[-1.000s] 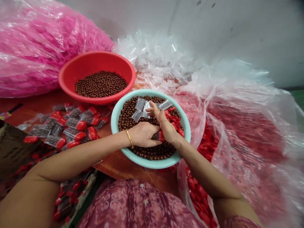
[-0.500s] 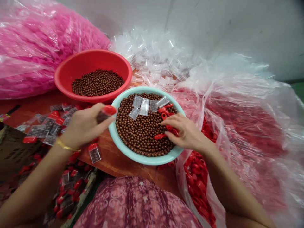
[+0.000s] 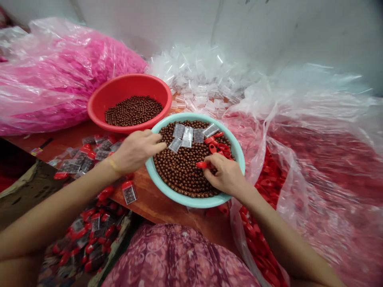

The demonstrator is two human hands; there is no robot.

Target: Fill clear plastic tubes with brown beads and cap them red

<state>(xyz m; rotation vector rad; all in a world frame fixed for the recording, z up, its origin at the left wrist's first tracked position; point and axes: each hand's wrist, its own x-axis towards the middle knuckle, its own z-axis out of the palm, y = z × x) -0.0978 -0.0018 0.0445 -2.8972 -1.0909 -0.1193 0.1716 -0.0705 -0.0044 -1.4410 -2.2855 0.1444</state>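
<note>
A teal bowl (image 3: pixel 191 201) full of small brown beads (image 3: pixel 182 175) sits in front of me. On the beads lie several empty clear packets (image 3: pixel 187 135) and a few red caps (image 3: pixel 220 146). My left hand (image 3: pixel 136 149) reaches over the bowl's left rim, its fingers stretched toward the clear packets, and nothing shows in it. My right hand (image 3: pixel 226 175) rests on the beads at the bowl's right side and pinches one red cap (image 3: pixel 202 164) between its fingertips.
A red bowl (image 3: pixel 128 85) of brown beads stands behind. Filled red-capped packets (image 3: pixel 86 153) lie on the table at left, with more in a box (image 3: pixel 89 235) below. A pink bag (image 3: pixel 60 75), a clear-packet pile (image 3: pixel 203 75) and a bag of red caps (image 3: pixel 299 179) surround the bowls.
My left hand has let go of the filled red-capped packet at the left and come back to the teal bowl's rim. My right hand has picked a red cap up from the bowl.
</note>
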